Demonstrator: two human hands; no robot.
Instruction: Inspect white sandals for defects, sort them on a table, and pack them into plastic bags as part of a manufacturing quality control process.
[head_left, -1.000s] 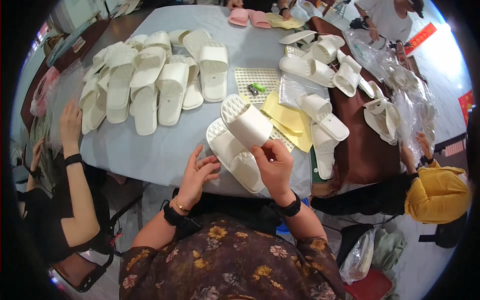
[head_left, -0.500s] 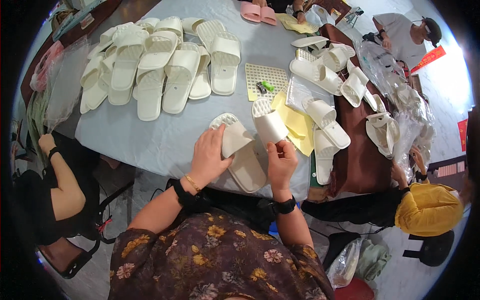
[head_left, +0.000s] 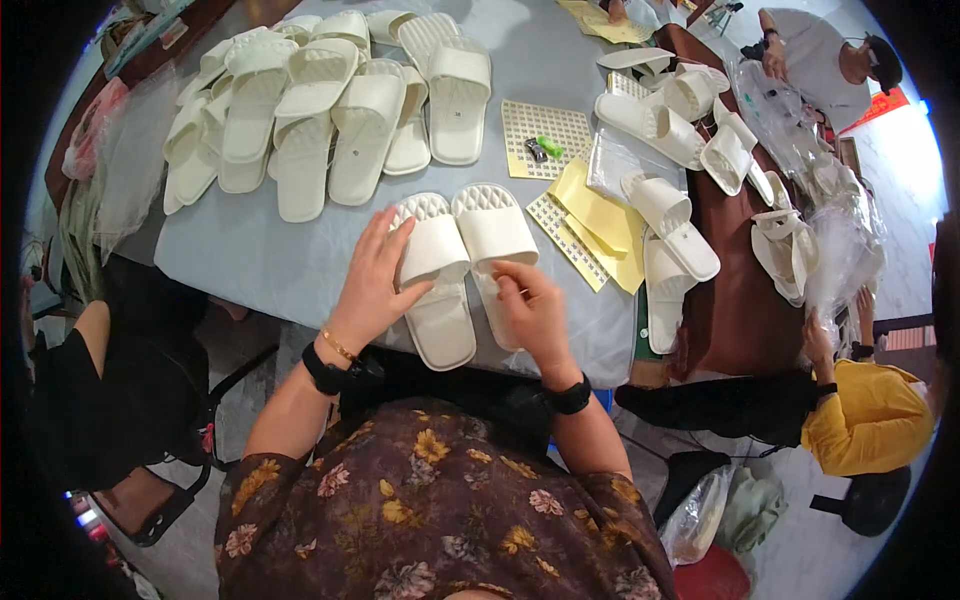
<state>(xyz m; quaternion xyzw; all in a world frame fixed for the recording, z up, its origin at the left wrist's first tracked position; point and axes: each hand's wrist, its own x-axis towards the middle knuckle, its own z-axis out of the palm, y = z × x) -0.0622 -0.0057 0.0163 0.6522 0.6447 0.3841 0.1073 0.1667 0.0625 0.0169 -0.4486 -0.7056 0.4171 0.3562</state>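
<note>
Two cream slippers lie side by side at the table's front edge, toes pointing away from me. The left slipper [head_left: 440, 325] has my left hand [head_left: 372, 275] along its outer side, fingers spread and touching its strap. Over the footbed of the right slipper [head_left: 495, 222], just below the strap, is my right hand [head_left: 535, 310], its fingers curled and thumb and forefinger close together. Whatever it may pinch is hidden. Right of the pair lie a yellow paper [head_left: 598, 215] and a sheet of small labels [head_left: 548, 218].
A pile of cream slippers [head_left: 300, 110] covers the back left. A gridded label sheet [head_left: 520, 125] carries small black and green items. More slippers [head_left: 665, 220] lie on the right beside a brown-covered surface [head_left: 735, 320]. People work around the table, one in a yellow top [head_left: 865, 415].
The right slipper, tilted in my right hand before, now lies flat beside the left one. My right hand has moved from its strap to above its footbed. My left hand's fingers have spread.
</note>
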